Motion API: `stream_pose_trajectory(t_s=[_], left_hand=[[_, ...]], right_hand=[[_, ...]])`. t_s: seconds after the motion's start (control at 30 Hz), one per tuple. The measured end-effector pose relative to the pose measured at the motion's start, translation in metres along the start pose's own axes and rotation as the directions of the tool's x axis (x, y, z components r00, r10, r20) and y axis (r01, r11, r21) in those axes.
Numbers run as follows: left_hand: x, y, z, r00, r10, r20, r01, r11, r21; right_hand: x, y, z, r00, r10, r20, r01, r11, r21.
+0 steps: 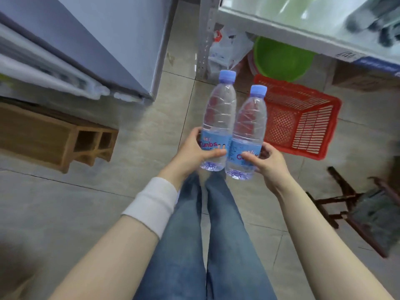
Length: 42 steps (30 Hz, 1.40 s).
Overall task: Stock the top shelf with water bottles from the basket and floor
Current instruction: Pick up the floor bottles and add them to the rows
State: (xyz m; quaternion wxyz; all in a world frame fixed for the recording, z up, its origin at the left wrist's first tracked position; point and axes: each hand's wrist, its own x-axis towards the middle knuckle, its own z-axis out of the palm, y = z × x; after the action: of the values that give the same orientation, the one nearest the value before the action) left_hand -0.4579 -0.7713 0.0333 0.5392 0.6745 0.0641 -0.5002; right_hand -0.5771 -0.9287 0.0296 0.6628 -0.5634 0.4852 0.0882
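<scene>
Left hand (195,151): grips 1 bottle, the left bottle (217,124), at its label, frame centre.
Right hand (269,162): grips the right bottle (247,135), touching the first.
Bottles: 2, blue caps.
Basket (300,118): 1, red, right of centre.
Shelf (287,29): upper right, blurred, cut off.

basket (303,118) on floor (138,131) (right), bench (54,135) left

White wristband (152,205), blue jeans (216,245)
</scene>
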Motion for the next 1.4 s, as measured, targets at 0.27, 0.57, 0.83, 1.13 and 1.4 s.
stream_pose_trajectory(t_s=[0.27, 0.57, 0.83, 1.13, 1.4], left_hand=[[-0.079, 0.037, 0.066, 0.978, 0.105, 0.181, -0.131, 0.981, 0.14], [-0.119, 0.058, 0.201, 0.946, 0.202, 0.252, -0.255, 0.946, 0.198], [-0.132, 0.089, 0.307, 0.895, 0.296, 0.333, -0.379, 0.899, 0.218], [-0.112, 0.154, 0.369, 0.833, 0.355, 0.425, -0.463, 0.868, 0.181], [-0.096, 0.172, 0.416, 0.83, 0.359, 0.426, -0.487, 0.839, 0.242]], right_hand=[[-0.102, -0.014, -0.065, 0.984, -0.107, -0.143, 0.126, 0.984, 0.128], [-0.158, -0.007, -0.189, 0.938, -0.227, -0.263, 0.278, 0.945, 0.173], [-0.183, -0.02, -0.294, 0.874, -0.313, -0.371, 0.389, 0.909, 0.15], [-0.171, -0.071, -0.355, 0.814, -0.369, -0.449, 0.474, 0.869, 0.145], [-0.153, -0.077, -0.401, 0.831, -0.325, -0.452, 0.444, 0.877, 0.184]])
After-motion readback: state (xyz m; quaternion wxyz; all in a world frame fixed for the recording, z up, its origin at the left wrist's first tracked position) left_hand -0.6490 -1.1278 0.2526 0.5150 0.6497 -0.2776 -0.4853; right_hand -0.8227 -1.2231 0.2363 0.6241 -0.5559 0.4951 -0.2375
